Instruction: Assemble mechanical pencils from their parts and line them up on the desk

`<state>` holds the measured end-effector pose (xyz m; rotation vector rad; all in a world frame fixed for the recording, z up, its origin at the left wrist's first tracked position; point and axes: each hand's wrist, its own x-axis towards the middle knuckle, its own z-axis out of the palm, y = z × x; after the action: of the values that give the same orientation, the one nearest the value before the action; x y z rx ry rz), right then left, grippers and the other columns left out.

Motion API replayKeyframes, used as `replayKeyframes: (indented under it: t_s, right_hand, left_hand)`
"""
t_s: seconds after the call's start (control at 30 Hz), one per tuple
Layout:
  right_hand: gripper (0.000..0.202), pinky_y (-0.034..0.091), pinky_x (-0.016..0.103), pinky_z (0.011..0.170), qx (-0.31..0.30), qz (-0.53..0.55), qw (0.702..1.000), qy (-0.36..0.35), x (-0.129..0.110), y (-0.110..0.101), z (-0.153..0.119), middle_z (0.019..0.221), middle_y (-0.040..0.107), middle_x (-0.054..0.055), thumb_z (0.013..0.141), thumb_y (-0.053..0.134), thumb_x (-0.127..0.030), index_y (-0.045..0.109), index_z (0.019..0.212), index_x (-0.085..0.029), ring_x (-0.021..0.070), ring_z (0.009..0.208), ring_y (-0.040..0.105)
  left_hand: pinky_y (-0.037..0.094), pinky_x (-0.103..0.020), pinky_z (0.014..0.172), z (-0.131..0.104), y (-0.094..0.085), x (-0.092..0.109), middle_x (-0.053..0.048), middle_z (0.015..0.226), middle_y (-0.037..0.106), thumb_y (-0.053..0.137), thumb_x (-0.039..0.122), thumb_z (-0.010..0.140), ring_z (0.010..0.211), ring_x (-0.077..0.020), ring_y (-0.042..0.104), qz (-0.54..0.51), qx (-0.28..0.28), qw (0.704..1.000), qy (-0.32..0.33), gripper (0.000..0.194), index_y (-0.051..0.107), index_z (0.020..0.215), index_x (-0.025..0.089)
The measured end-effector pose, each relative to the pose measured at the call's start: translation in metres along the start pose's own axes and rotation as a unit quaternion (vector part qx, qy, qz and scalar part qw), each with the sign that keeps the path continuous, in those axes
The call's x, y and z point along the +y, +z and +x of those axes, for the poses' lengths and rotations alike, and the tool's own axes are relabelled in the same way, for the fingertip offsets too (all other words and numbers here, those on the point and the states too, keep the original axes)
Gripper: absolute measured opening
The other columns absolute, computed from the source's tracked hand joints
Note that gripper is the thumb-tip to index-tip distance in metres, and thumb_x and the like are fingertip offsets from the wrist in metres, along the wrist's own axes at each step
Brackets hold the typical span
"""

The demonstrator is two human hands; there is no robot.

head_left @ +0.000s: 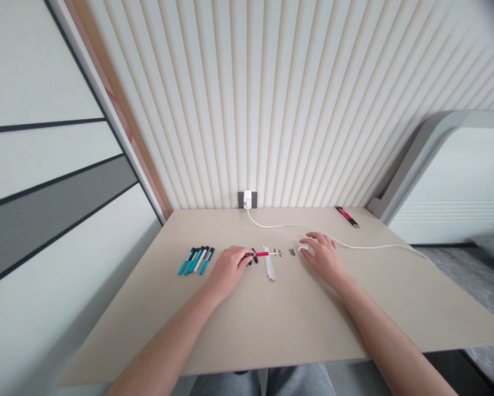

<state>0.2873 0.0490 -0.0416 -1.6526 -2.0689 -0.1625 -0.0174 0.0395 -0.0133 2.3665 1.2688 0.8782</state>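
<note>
My left hand [229, 268] is closed on the black end of a red pen barrel [262, 254], from which a thin white refill [273, 253] sticks out to the right. Under the barrel lie several white refills [270, 268], side by side. Small black parts [254, 257] rest by my left fingertips. Right of the refill are tiny metal pieces [280, 253] and a small dark cluster [292, 252]. My right hand [323, 257] has its fingers apart over small whitish parts [303, 248]; whether it touches them is unclear.
Several teal and black tubes [196, 260] lie left of my left hand on the beige table [272, 330]. A red and black pen [347, 216] is at the back right. A white cable [288, 225] runs from a wall plug [247, 199] across the right side.
</note>
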Motion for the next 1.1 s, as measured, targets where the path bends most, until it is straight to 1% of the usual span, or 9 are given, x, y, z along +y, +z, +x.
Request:
replayKeyframes:
  t_s: [0.1, 0.17, 0.27, 0.4, 0.47, 0.6, 0.73, 0.97, 1.1]
  right_hand:
    - [0.024, 0.036, 0.043, 0.089, 0.008, -0.006, 1.000, 0.012, 0.004, 0.000, 0.000, 0.117, 0.059, 0.008, 0.086, 0.052, -0.029, 0.067, 0.105, -0.027, 0.0263, 0.109, 0.052]
    - [0.026, 0.037, 0.043, 0.088, 0.032, -0.017, 0.998, 0.044, 0.010, -0.004, 0.000, 0.117, 0.059, 0.008, 0.087, 0.049, -0.026, 0.066, 0.107, -0.026, 0.0264, 0.108, 0.052]
    - [0.028, 0.036, 0.045, 0.087, 0.057, -0.050, 0.992, 0.102, 0.025, -0.010, -0.001, 0.116, 0.060, 0.008, 0.087, 0.046, -0.022, 0.066, 0.107, -0.025, 0.0278, 0.107, 0.051]
    - [0.027, 0.035, 0.047, 0.087, 0.038, -0.081, 0.986, 0.140, 0.042, -0.014, -0.003, 0.115, 0.061, 0.009, 0.086, 0.047, -0.023, 0.069, 0.101, -0.024, 0.0297, 0.107, 0.051]
    - [0.025, 0.035, 0.047, 0.088, 0.021, -0.079, 0.987, 0.137, 0.045, -0.012, -0.004, 0.115, 0.061, 0.008, 0.085, 0.049, -0.026, 0.070, 0.099, -0.026, 0.0296, 0.107, 0.050]
    - [0.024, 0.033, 0.047, 0.089, -0.012, -0.073, 0.990, 0.118, 0.042, -0.009, -0.004, 0.117, 0.060, 0.006, 0.085, 0.050, -0.029, 0.070, 0.098, -0.028, 0.0278, 0.108, 0.050]
    - [0.023, 0.032, 0.046, 0.090, -0.029, -0.074, 0.990, 0.117, 0.040, -0.008, -0.003, 0.117, 0.060, 0.006, 0.085, 0.050, -0.029, 0.070, 0.096, -0.028, 0.0274, 0.109, 0.050]
    - [0.021, 0.033, 0.046, 0.089, -0.032, -0.072, 0.991, 0.110, 0.041, -0.008, -0.005, 0.117, 0.060, 0.006, 0.084, 0.053, -0.032, 0.070, 0.096, -0.029, 0.0281, 0.109, 0.050]
    - [0.020, 0.032, 0.046, 0.088, -0.008, -0.061, 0.993, 0.100, 0.040, -0.009, -0.004, 0.115, 0.061, 0.007, 0.084, 0.054, -0.031, 0.070, 0.094, -0.027, 0.0281, 0.108, 0.050]
  left_hand:
    - [0.045, -0.035, 0.082, 0.000, 0.000, 0.000, -0.004, 0.091, 0.068, 0.050, 0.025, 0.092, 0.087, -0.0207, 0.060, 0.006, -0.002, 1.000, 0.001, 0.015, 0.064, 0.097, 0.022]
    - [0.045, -0.035, 0.082, 0.000, -0.001, 0.000, -0.004, 0.091, 0.068, 0.049, 0.026, 0.092, 0.088, -0.0209, 0.060, 0.008, 0.000, 1.000, 0.002, 0.016, 0.063, 0.098, 0.022]
    - [0.045, -0.035, 0.082, 0.000, -0.001, 0.000, -0.005, 0.092, 0.068, 0.047, 0.027, 0.093, 0.088, -0.0210, 0.060, 0.009, 0.001, 1.000, 0.005, 0.017, 0.063, 0.099, 0.022]
    - [0.044, -0.035, 0.082, 0.000, -0.001, 0.001, -0.004, 0.092, 0.068, 0.049, 0.025, 0.093, 0.088, -0.0203, 0.059, 0.008, -0.001, 1.000, 0.008, 0.015, 0.062, 0.099, 0.022]
    - [0.044, -0.034, 0.082, 0.000, -0.001, 0.001, -0.004, 0.091, 0.068, 0.049, 0.025, 0.093, 0.088, -0.0200, 0.059, 0.008, 0.001, 1.000, 0.008, 0.014, 0.062, 0.098, 0.022]
    - [0.044, -0.034, 0.082, 0.000, -0.002, 0.002, -0.003, 0.091, 0.067, 0.049, 0.025, 0.093, 0.088, -0.0198, 0.059, 0.010, 0.006, 1.000, 0.006, 0.015, 0.063, 0.098, 0.021]
    - [0.044, -0.034, 0.081, 0.000, -0.003, 0.004, -0.004, 0.091, 0.067, 0.049, 0.025, 0.093, 0.088, -0.0202, 0.059, 0.014, 0.005, 1.000, 0.005, 0.015, 0.063, 0.097, 0.021]
    - [0.044, -0.034, 0.081, 0.000, -0.003, 0.004, -0.004, 0.091, 0.067, 0.049, 0.025, 0.093, 0.088, -0.0202, 0.059, 0.015, 0.007, 1.000, 0.013, 0.015, 0.062, 0.098, 0.021]
    - [0.045, -0.035, 0.081, 0.000, -0.002, 0.002, -0.004, 0.091, 0.068, 0.049, 0.024, 0.093, 0.087, -0.0203, 0.060, 0.023, 0.011, 1.000, 0.015, 0.014, 0.062, 0.096, 0.021]
